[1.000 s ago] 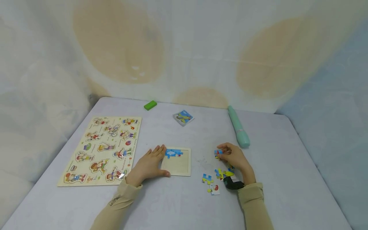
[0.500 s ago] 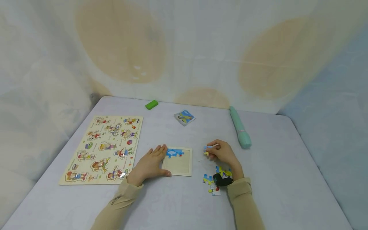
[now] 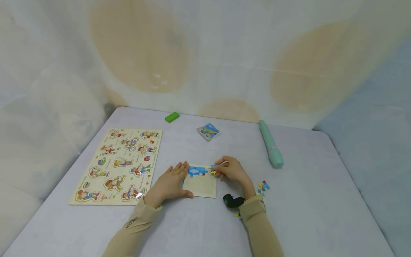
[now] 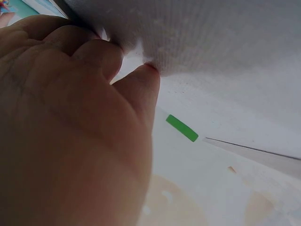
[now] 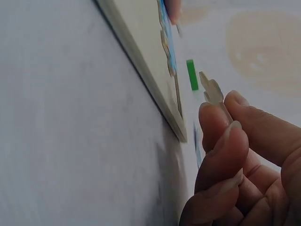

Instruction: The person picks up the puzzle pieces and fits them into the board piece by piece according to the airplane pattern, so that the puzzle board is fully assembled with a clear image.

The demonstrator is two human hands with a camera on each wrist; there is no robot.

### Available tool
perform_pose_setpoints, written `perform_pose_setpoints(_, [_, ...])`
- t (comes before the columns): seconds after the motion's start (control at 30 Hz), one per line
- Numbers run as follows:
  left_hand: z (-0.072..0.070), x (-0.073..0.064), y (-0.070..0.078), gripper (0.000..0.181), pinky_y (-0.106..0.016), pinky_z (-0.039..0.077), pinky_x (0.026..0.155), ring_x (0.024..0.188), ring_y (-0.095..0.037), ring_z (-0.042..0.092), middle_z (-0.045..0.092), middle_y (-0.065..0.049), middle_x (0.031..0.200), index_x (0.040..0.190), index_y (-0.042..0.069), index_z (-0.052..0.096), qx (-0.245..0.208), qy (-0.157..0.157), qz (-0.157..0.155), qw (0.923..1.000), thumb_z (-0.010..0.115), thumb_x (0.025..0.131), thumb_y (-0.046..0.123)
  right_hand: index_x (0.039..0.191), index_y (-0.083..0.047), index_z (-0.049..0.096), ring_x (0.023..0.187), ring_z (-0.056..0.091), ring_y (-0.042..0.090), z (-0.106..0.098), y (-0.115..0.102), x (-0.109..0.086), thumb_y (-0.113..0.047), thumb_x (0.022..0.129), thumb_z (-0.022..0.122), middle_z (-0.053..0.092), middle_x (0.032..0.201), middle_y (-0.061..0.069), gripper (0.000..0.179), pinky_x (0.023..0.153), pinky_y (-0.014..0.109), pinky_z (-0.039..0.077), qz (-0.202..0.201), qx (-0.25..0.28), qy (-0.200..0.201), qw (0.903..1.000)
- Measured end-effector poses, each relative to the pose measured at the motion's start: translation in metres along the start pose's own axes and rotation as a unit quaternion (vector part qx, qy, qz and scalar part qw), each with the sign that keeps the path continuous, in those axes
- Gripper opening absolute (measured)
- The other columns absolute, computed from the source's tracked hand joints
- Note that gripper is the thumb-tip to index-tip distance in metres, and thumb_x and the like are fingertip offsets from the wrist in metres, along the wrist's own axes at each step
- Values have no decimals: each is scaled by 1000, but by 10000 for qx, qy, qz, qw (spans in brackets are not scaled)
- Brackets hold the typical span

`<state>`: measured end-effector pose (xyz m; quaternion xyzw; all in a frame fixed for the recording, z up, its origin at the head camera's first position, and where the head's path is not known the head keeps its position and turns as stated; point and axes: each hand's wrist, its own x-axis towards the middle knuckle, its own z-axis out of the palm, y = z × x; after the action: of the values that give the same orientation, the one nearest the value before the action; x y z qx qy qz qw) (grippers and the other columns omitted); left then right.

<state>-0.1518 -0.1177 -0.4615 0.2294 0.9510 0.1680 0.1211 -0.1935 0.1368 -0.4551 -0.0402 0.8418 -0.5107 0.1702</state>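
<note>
Pinching one jigsaw piece (image 3: pixel 213 171) with the right hand (image 3: pixel 233 170): narrow grip, thumb and fingertips closed on the piece, its pale wooden edge visible in the right wrist view. Piece is at the upper right corner of the wooden puzzle tray (image 3: pixel 201 187), print facing up in blue and yellow; from the right wrist it looks apart from the tray, not seated.

Left hand (image 3: pixel 170 184) holds nothing: fingers straight, thumb spread wide, resting along the tray's left edge (fingertips near the upper left corner, thumb at the lower left). Left wrist view mostly shows the back of that hand.

Inside the tray, joined blue pieces (image 3: pixel 196 171) lie along the far edge, starting from the left corner; bare wood below them. Loose jigsaw pieces (image 3: pixel 264 185) lie right of the tray, partly hidden by the right forearm; black wrist band (image 3: pixel 232 201) sits nearer than the tray.

Around the tray: sports figure board (image 3: pixel 115 201) to its left, green block (image 3: pixel 172 117) beyond and left, picture card (image 3: pixel 209 132) straight beyond, mint-green baton-shaped object (image 3: pixel 272 146) beyond and right.

Writing: small captions beside the board's figures, too tiny to read. Dark lettering on the left sleeve (image 3: pixel 131 226), too blurred to make out.
</note>
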Motion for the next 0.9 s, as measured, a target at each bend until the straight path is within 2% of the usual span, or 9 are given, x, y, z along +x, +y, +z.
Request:
perform_pose_setpoints(0.37, [0, 0, 1, 108, -53, 21, 120, 149, -33, 21, 26, -14, 159, 151, 0, 29, -9, 19, -55, 10000, 76, 72, 57, 101, -6, 66, 57, 58, 10, 18, -11, 4, -19, 87, 72, 70, 70, 2, 20, 54, 20, 43, 159, -736, 182, 9970])
perform_pose_setpoints(0.67, [0, -1, 2, 107, -54, 20, 121, 149, -34, 21, 26, -15, 160, 151, 0, 28, -39, -12, -63, 10000, 76, 73, 56, 102, -9, 65, 63, 64, 9, 23, -14, 3, -25, 87, 72, 71, 73, -1, 23, 64, 22, 43, 344, -1179, 294, 9920])
perform_pose_setpoints(0.9, [-3, -2, 3, 107, -53, 20, 121, 149, -33, 21, 25, -14, 160, 151, 1, 28, 15, -36, -83, 10000, 76, 73, 56, 106, -9, 63, 64, 64, 10, 24, -17, 3, -28, 87, 71, 71, 74, -1, 28, 64, 24, 43, 517, -1337, 307, 9892])
